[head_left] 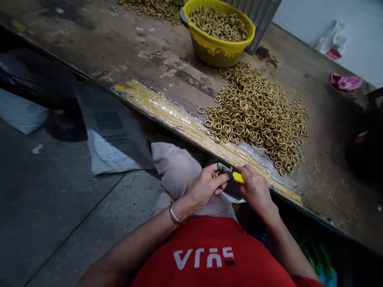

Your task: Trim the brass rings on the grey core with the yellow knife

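Rings [260, 107], two heaps [154, 10], one tub [220, 52]; one yellow-handled tool [238, 177]

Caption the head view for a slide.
Left hand holding a gold-coloured ring, right hand a yellow-handled tool, beside a table bearing heaped rings and a ring-filled yellow basin.

Left of the yellow basin [221, 52], a ring heap [158, 11] is cut off by the top edge. Below the basin, the left hand [208, 182] partly hides a ring [217, 174]. Sack print [109, 120], basin's lower left: illegible.
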Motion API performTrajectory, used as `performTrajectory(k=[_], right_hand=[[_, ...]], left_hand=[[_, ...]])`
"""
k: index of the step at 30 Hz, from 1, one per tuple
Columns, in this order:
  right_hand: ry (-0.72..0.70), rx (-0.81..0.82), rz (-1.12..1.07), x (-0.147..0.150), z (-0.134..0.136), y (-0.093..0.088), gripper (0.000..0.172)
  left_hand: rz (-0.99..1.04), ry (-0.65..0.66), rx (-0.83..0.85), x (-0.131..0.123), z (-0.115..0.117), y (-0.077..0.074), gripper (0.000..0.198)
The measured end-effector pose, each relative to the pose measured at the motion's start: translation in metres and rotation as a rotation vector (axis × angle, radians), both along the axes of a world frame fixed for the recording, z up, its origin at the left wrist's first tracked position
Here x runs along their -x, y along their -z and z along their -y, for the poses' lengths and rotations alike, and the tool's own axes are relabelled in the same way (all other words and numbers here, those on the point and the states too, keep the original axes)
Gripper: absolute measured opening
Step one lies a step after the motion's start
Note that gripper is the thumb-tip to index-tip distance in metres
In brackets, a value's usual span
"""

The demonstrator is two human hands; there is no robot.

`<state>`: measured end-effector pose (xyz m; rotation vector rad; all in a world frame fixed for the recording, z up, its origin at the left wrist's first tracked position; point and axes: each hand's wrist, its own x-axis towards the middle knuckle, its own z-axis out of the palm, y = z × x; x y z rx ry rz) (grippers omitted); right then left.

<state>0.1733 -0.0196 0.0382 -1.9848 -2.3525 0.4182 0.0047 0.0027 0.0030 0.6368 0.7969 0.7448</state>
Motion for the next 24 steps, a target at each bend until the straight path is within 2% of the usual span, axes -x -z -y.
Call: performTrajectory(k=[3,6,9,11,12,14,17,20,22,24], right_hand=[[0.018,0.015,0.086,0.006,-0.002,0.001,0.028],[0.046,0.011,0.197,0.001,-0.01,0.004,0.027],[0.221,-0.037,0.365,-0.016,-0.023,0.008,0.026],[0.295,-0.131,0.36,-0.025,-0.034,0.008,0.025],[0.265,-0.186,0.3,-0.026,-0.04,0.007,0.026],[0.119,-0.253,0.157,-0.018,-0.051,0.005,0.03],[-0.105,-0.234,0.088,0.012,-0.071,0.007,0.03],[-0.152,-0.211,0.22,0.037,-0.092,0.014,0.028],[-0.155,-0.194,0.286,0.041,-0.102,0.018,0.026],[-0.147,-0.199,0.265,0.037,-0.106,0.021,0.024]], left_hand=[[-0.049,0.045,-0.035,0.002,-0.002,0.0,0.034],[-0.123,0.056,-0.079,0.007,-0.003,-0.007,0.03],[-0.116,0.133,-0.127,0.016,0.001,-0.02,0.024],[-0.066,0.202,-0.105,0.022,0.004,-0.025,0.024],[-0.023,0.212,-0.07,0.024,0.004,-0.025,0.027],[0.066,0.189,0.01,0.025,0.003,-0.021,0.034],[0.131,0.112,0.067,0.025,-0.003,-0.01,0.038],[0.161,0.065,0.079,0.029,-0.008,-0.004,0.033],[0.203,0.069,0.1,0.034,-0.01,-0.004,0.029],[0.254,0.077,0.145,0.038,-0.012,-0.005,0.026]])
